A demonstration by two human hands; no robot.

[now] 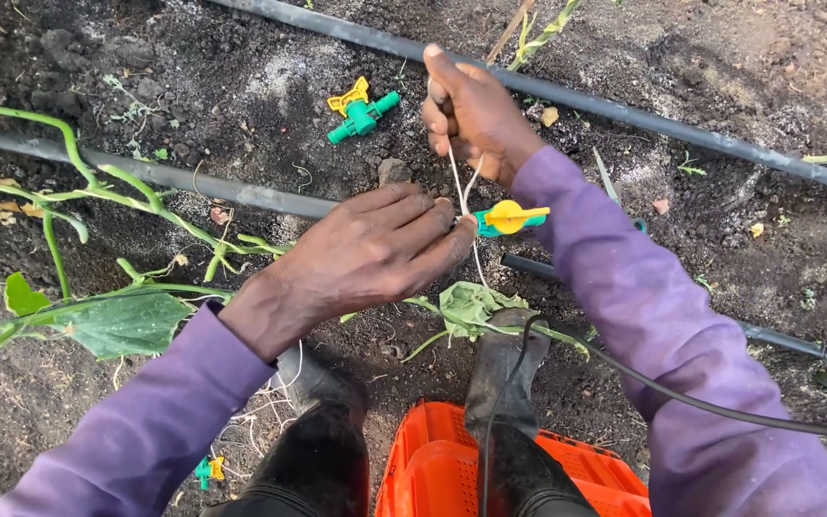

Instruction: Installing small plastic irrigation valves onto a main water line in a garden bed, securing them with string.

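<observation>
My left hand [375,254] lies over a black drip pipe [193,180] and grips the left end of a teal valve with a yellow handle [511,218]. Its fingertips press where a thin white string [456,177] meets the valve. My right hand [476,115] is above and behind the valve, pinching the string and holding it taut upward. A loose end of the string hangs below the valve toward a green leaf [471,304]. The joint between pipe and valve is hidden under my left fingers.
A spare green valve with a yellow handle [361,113] lies on the dark soil behind. A second black pipe [681,129] runs across the back. Green vine stems [98,187] trail at the left. An orange crate [433,469], black boots [504,373] and a thin black cable [720,407] are near me.
</observation>
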